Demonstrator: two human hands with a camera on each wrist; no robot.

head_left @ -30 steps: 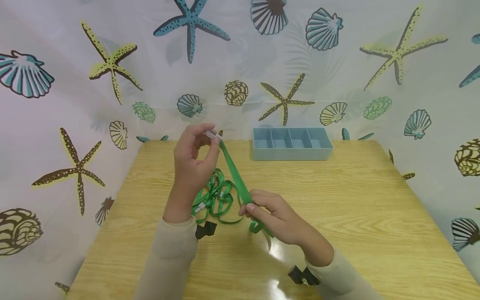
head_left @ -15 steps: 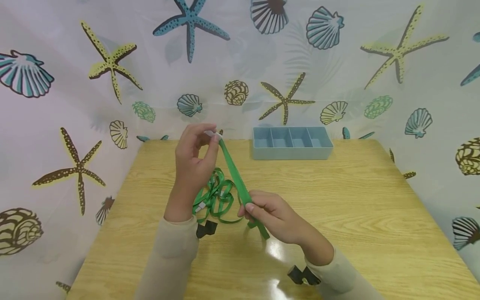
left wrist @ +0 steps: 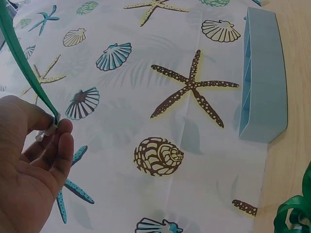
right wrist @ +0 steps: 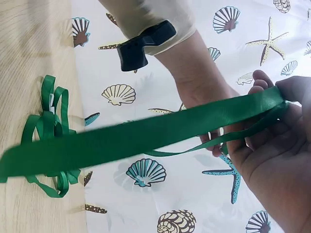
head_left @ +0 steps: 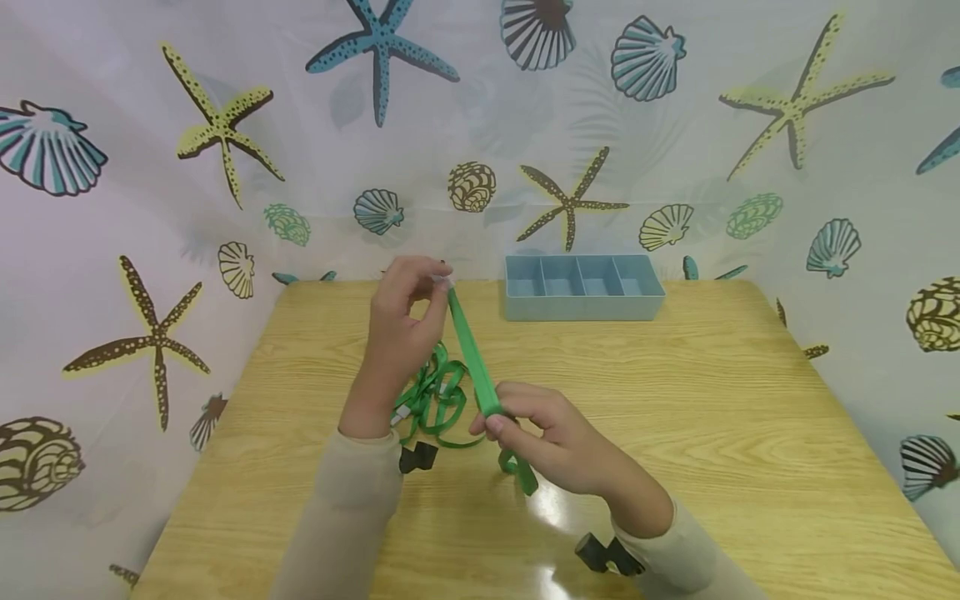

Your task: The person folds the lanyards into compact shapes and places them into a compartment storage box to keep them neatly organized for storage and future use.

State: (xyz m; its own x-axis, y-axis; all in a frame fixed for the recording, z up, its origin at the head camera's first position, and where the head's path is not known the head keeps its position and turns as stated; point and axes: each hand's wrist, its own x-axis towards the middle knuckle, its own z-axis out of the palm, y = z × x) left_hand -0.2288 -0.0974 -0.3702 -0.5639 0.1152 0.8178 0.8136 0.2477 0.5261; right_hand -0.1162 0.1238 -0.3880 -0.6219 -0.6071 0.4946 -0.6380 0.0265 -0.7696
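Note:
A green lanyard is stretched slantwise between the two hands, above the table. My left hand pinches its upper end at a small white clip, mostly covered by the fingers. Lower and to the right, my right hand pinches the doubled strap between thumb and fingers. Past this grip, a loose end of the strap hangs down with a small loop beside it. In the right wrist view the two layers of the strap spread apart. Behind the left forearm lies a tangled pile of green lanyards with pale clips.
A light blue tray with several compartments stands at the back of the wooden table, right of the hands. A white curtain printed with starfish and shells surrounds the back and sides.
My left hand has shifted a little right and down with the clip. The strap's lower loose end has swung, while the right hand has stayed almost in place.

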